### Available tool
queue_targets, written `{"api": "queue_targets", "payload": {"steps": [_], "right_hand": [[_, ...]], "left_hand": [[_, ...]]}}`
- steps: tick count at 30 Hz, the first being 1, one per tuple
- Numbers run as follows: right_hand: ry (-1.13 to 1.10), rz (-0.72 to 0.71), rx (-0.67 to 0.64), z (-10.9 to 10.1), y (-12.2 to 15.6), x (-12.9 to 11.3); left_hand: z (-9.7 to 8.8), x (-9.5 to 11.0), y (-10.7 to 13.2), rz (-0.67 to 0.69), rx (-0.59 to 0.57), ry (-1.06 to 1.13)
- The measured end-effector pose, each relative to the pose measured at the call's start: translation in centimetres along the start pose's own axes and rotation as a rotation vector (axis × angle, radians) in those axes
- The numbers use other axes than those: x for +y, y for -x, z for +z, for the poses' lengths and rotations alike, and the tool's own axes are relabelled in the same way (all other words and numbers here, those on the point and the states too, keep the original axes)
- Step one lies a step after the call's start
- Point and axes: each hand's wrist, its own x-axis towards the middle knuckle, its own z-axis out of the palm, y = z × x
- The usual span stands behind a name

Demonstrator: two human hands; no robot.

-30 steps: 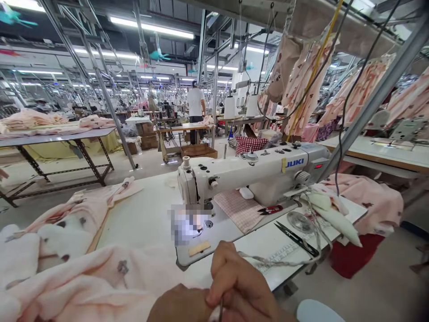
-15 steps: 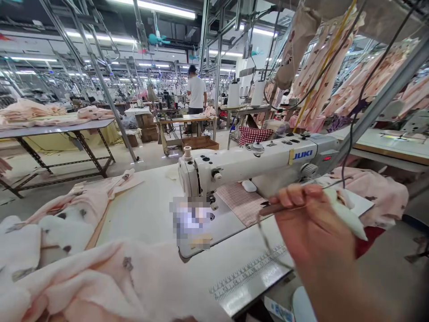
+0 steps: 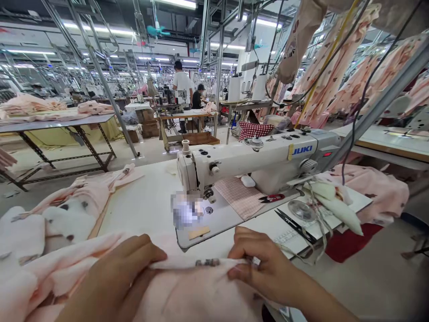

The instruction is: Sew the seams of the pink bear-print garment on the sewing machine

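Note:
A pale pink printed fabric piece is stretched between my two hands at the front edge of the sewing table. My left hand grips its upper edge, fingers closed and partly hidden by the cloth. At the other end of that edge, my right hand pinches the fabric between thumb and fingers. Just beyond stands a white sewing machine; its needle area is blurred out. To the right of my right hand, black thread snips lie on the tabletop beside a clear round dish.
Red-handled snips rest by a pink checked cloth on the machine bed. Thin strips dangle over the table's right edge. More pink fabric is heaped at left. A slanted metal post rises at right.
My right hand has come down and left from beside the machine, letting go of a thin strip, and now pinches the fabric. My left hand has come into view. A person in the background has shifted.

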Motion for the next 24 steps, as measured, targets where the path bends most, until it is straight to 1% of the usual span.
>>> {"api": "queue_targets", "payload": {"steps": [2,3,4,5,6,7,8,10,11,12,13,15,17,19,21,24], "right_hand": [[0.177,-0.175,-0.041,0.4,0.8,0.4],[0.267,-0.27,-0.061,1.0,1.3,0.7],[0.343,-0.332,-0.081,1.6,1.7,0.9],[0.396,-0.344,-0.102,2.1,2.2,1.0],[0.426,-0.309,-0.13,2.5,2.5,0.9],[0.435,-0.249,-0.172,2.6,2.7,0.7],[0.428,-0.171,-0.226,2.5,2.8,0.4],[0.373,-0.061,-0.32,1.7,2.4,-0.6],[0.346,-0.032,-0.334,1.1,1.9,-1.1],[0.332,-0.014,-0.33,0.6,1.3,-1.6],[0.335,-0.01,-0.31,0.3,0.5,-2.0],[0.397,-0.044,-0.246,0.0,-1.1,-2.4],[0.475,-0.119,-0.171,0.2,-2.7,-2.4],[0.525,-0.176,-0.09,0.7,-3.9,-2.2],[0.545,-0.211,-0.035,1.2,-4.6,-2.0],[0.559,-0.234,-0.009,1.5,-4.9,-2.1]], "left_hand": [[0.3,-1.3,0.3,0.103,0.097,-0.113],[0.7,-1.5,0.4,0.119,0.145,-0.16],[1.2,-1.6,0.5,0.117,0.187,-0.2],[1.8,-1.4,0.6,0.093,0.213,-0.221],[2.4,-1.0,0.8,0.037,0.228,-0.213],[3.0,-0.4,0.9,-0.053,0.235,-0.163],[3.5,0.3,1.1,-0.171,0.217,-0.065],[4.2,1.8,1.3,-0.423,0.167,0.266],[4.4,2.4,1.3,-0.526,0.148,0.451],[4.5,2.9,1.3,-0.597,0.149,0.614],[4.7,3.3,1.2,-0.639,0.17,0.742],[4.9,3.9,1.1,-0.683,0.247,0.889],[5.3,4.3,1.0,-0.743,0.321,0.977],[5.6,4.9,0.9,-0.791,0.36,1.062],[5.7,5.4,0.7,-0.801,0.371,1.112],[5.5,6.1,0.5,-0.795,0.364,1.094]]}}
